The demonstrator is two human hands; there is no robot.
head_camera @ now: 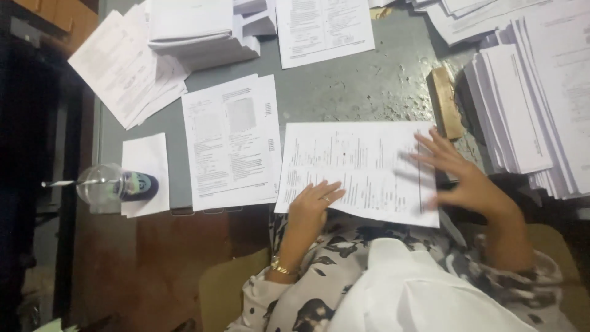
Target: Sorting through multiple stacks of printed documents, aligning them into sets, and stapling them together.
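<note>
A printed sheet (359, 166) lies flat at the near edge of a grey worn table (344, 92). My left hand (313, 206) rests on its lower left corner, fingers curled loosely, a ring on one finger and a gold bracelet at the wrist. My right hand (464, 178) lies spread flat over the sheet's right edge, fingers apart, slightly blurred. Neither hand grips anything.
Another printed stack (232, 141) lies left of the sheet. Tall paper piles (534, 104) stand at the right, more stacks (196, 31) at the back. A wooden block (447, 101) sits by the right pile. A clear lidded cup with straw (114, 183) stands far left.
</note>
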